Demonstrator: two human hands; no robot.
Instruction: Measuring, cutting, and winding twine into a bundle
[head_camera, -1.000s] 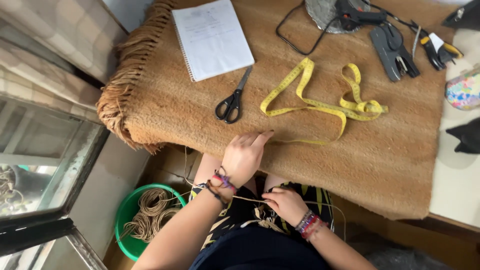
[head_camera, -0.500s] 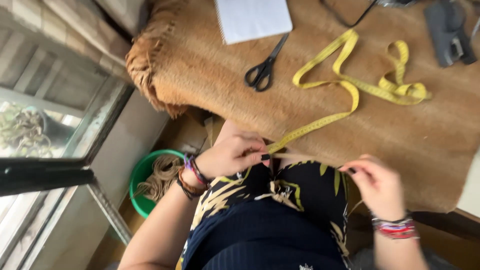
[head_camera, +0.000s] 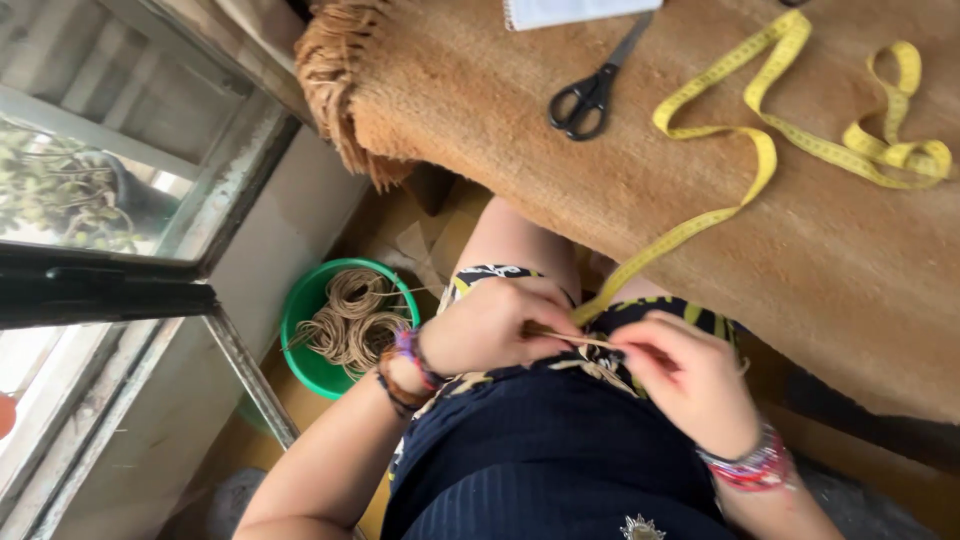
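Observation:
My left hand (head_camera: 490, 325) and my right hand (head_camera: 685, 375) meet over my lap, below the table edge. Between them they pinch a thin tan cord (head_camera: 565, 337), the fingertips of both closed on it. The end of a yellow measuring tape (head_camera: 760, 160) hangs off the table edge down to my left hand; whether that hand grips it I cannot tell. The tape runs back in loops across the brown woven mat (head_camera: 650, 180) that covers the table. Beaded bracelets sit on both wrists.
Black scissors (head_camera: 592, 92) lie on the mat near a white notebook's corner (head_camera: 570, 10). A green bucket (head_camera: 305, 345) with coils of tan cord stands on the floor at my left. A window with a dark frame (head_camera: 100, 290) fills the left side.
My right hand has come in from the right to meet my left over my lap. The view has dropped and shifted, so the tools at the table's far side are out of sight.

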